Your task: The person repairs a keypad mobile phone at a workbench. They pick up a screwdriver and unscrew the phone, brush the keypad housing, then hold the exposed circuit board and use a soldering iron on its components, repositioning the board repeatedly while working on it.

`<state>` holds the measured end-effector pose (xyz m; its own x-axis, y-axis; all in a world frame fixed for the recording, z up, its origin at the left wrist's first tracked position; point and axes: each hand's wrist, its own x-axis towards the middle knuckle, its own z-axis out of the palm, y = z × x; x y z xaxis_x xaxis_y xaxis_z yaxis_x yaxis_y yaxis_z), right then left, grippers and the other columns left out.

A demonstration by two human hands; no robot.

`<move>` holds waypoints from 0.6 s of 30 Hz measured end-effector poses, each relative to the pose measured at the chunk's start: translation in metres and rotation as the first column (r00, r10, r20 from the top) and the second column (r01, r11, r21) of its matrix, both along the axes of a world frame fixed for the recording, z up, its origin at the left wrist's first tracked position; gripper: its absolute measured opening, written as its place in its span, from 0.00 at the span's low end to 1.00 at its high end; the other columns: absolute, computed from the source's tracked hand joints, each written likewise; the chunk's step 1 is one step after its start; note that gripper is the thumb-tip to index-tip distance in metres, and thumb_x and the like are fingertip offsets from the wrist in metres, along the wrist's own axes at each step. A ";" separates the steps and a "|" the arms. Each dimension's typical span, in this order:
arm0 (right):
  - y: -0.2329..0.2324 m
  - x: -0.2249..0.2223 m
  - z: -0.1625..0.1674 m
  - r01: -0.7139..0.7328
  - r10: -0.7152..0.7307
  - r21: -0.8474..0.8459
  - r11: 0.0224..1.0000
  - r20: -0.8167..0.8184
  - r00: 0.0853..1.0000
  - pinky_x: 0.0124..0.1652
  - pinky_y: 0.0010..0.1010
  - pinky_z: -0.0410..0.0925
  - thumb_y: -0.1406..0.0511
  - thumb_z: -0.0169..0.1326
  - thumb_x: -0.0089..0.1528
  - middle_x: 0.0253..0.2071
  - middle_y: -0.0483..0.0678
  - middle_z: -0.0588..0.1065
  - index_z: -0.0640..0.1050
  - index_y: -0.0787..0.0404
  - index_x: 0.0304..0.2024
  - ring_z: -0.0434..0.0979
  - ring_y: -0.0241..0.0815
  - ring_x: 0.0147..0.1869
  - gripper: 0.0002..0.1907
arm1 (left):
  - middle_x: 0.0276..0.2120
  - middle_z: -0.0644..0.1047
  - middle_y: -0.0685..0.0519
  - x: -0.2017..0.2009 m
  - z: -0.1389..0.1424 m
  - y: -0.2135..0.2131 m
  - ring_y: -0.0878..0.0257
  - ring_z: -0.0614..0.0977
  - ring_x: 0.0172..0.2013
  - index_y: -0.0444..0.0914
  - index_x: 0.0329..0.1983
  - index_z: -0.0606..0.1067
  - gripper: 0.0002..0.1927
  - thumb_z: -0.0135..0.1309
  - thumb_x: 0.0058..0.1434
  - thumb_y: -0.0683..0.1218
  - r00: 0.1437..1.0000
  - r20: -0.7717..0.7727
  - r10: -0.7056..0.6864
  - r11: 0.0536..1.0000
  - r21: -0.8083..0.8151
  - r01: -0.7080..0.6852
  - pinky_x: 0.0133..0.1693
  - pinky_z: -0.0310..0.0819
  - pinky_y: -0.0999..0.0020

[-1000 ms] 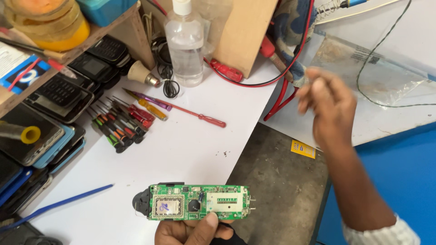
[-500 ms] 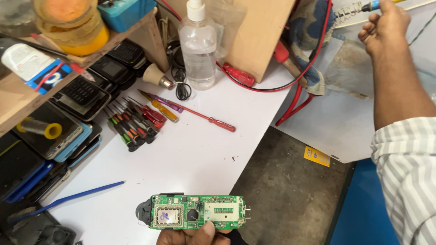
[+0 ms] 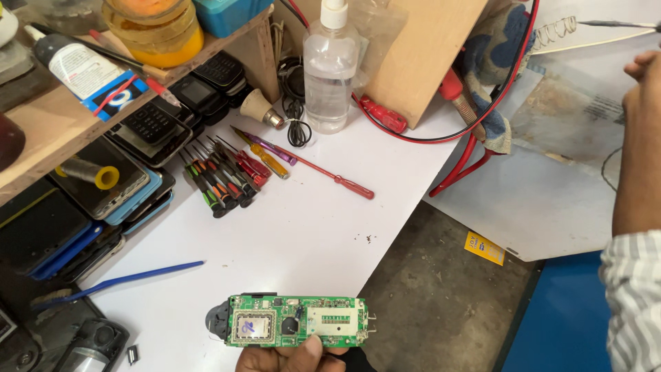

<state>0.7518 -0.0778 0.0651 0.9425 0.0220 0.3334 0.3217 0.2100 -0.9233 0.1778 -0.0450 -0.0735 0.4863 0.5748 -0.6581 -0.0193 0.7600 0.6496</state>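
My left hand (image 3: 292,357) shows at the bottom edge, thumb pressed on a green circuit board (image 3: 297,322) that it holds level over the white bench top (image 3: 303,234). The board carries a metal shield and a pale connector strip, with a dark part behind its left end. My right hand (image 3: 644,72) is raised at the far right edge, mostly cut off by the frame, its striped sleeve (image 3: 633,303) below it. A thin metal tip (image 3: 609,24) pokes in just above that hand next to a coiled wire stand (image 3: 554,31). Whether the hand grips it is hidden.
A row of small screwdrivers (image 3: 220,176), a red screwdriver (image 3: 330,178), a clear bottle (image 3: 328,72), a bulb (image 3: 258,109) and red cables (image 3: 475,155) lie on the bench. Old phones (image 3: 103,179) are stacked at left under a wooden shelf. A blue pry tool (image 3: 131,277) lies near the front.
My right hand has gone up and rightward to the frame's edge, near the metal tip. The left hand keeps holding the circuit board in the same place.
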 end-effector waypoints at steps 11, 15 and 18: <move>-0.070 -0.105 -0.076 -0.505 0.543 0.243 0.828 -0.120 0.831 0.35 0.37 0.65 0.56 0.38 0.79 0.38 0.52 0.76 0.74 0.63 0.43 0.69 0.43 0.32 0.20 | 0.44 0.84 0.34 -0.034 -0.007 -0.001 0.48 0.92 0.40 0.29 0.61 0.66 0.25 0.55 0.59 0.34 0.984 0.077 0.160 0.923 0.343 -0.177 0.33 0.86 0.56; -0.067 -0.158 -0.086 -0.587 0.642 0.288 0.757 -0.159 0.750 0.36 0.38 0.64 0.58 0.40 0.78 0.39 0.52 0.76 0.72 0.61 0.39 0.69 0.44 0.33 0.18 | 0.40 0.85 0.33 -0.067 -0.028 -0.001 0.47 0.90 0.36 0.30 0.59 0.67 0.25 0.56 0.58 0.36 0.953 -0.184 0.241 0.941 0.286 -0.183 0.29 0.89 0.58; -0.068 -0.187 -0.093 -0.623 0.689 0.309 0.719 -0.201 0.696 0.37 0.36 0.63 0.58 0.39 0.78 0.39 0.51 0.76 0.73 0.62 0.41 0.68 0.43 0.34 0.18 | 0.43 0.84 0.32 -0.098 -0.057 -0.003 0.44 0.89 0.39 0.29 0.60 0.67 0.25 0.56 0.59 0.38 0.955 -0.173 0.239 0.932 0.318 -0.175 0.33 0.87 0.53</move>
